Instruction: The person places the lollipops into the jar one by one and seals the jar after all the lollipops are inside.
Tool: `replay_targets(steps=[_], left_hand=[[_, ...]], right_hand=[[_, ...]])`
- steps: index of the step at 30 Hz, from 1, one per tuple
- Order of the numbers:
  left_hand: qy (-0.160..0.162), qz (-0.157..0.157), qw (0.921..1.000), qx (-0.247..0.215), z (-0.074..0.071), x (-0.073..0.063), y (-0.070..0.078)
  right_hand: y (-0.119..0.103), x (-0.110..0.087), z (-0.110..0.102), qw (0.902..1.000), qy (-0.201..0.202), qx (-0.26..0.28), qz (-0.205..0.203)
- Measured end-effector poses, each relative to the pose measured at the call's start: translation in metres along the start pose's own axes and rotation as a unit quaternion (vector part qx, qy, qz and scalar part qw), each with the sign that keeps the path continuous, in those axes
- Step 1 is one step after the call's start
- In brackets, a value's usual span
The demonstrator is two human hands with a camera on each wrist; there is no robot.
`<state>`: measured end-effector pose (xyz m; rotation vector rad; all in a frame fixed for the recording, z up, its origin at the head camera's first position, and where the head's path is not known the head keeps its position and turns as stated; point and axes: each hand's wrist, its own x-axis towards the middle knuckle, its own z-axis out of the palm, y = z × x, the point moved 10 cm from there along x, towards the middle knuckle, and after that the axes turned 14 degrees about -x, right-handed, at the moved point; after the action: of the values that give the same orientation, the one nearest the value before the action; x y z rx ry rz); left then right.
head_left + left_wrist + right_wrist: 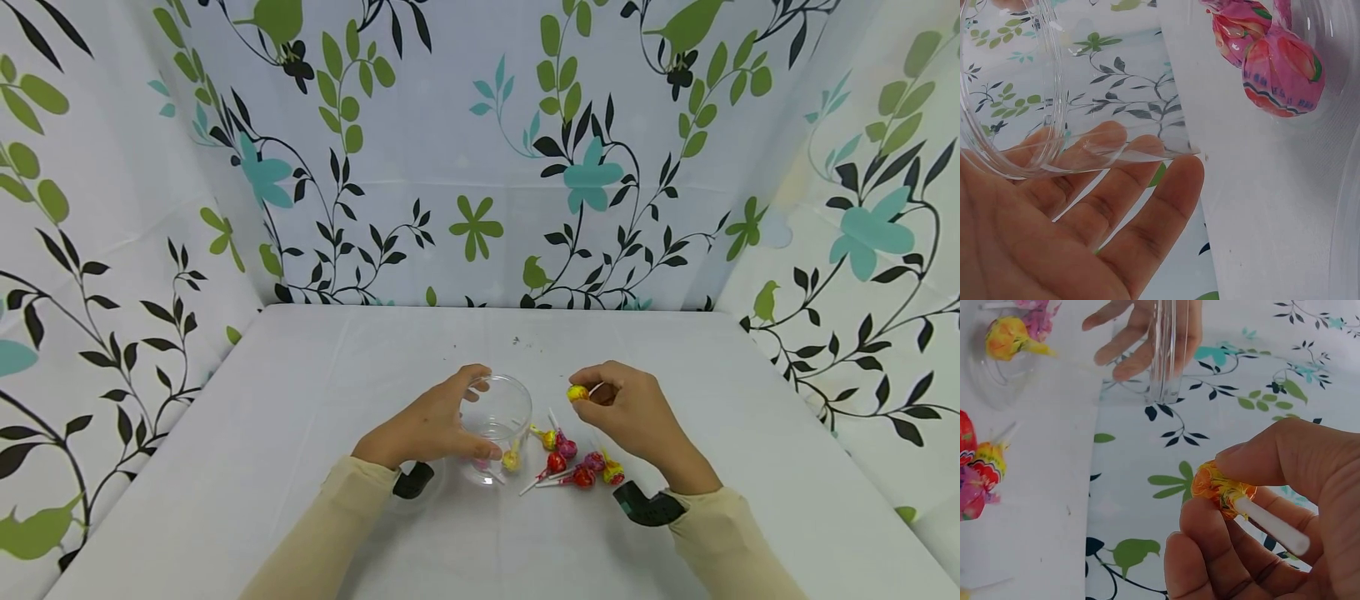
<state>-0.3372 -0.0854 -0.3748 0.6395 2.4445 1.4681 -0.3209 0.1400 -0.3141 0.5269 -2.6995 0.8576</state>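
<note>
My left hand (431, 425) holds a clear jar (507, 408), thumb on the near side and fingers round the far side. Inside, at the bottom, lie a yellow lollipop (511, 460) and pink lollipops (1282, 75). To the right of the jar, and a little above the table, my right hand (633, 412) pinches another yellow-wrapped lollipop (1222, 490) by its head between thumb and fingers. Its white stick points back toward the palm. Between the hands, several red, pink and yellow lollipops (583, 476) lie in a loose pile on the table.
A white-covered table (337, 358) carries everything. Beside the left wrist is a faint clear round piece (429, 498), partly hidden by the arm. A leaf-patterned curtain (480, 167) hangs behind the table and along both sides.
</note>
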Motion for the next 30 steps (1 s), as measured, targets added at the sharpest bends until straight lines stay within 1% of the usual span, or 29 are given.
replay_targets(steps=[6,11,16,19,30], left_hand=[[-0.001,0.003,1.0000,0.002,0.000,0.001,0.001],[-0.002,0.001,1.0000,0.001,0.000,0.001,0.001],[-0.002,-0.002,1.0000,-0.002,0.001,0.000,0.000],[-0.004,0.001,1.0000,0.000,0.001,0.000,0.000],[-0.007,0.010,0.9999,0.007,0.001,0.000,0.002]], right_hand=[[-0.009,0.005,0.000,1.0000,0.007,0.004,-0.006],[-0.017,0.008,0.001,0.9997,0.008,0.019,-0.009],[-0.027,0.011,0.006,0.9996,0.003,0.028,-0.010],[-0.033,0.012,0.009,0.9994,-0.001,0.033,-0.012],[-0.053,0.016,0.022,0.9968,-0.026,0.059,-0.047]])
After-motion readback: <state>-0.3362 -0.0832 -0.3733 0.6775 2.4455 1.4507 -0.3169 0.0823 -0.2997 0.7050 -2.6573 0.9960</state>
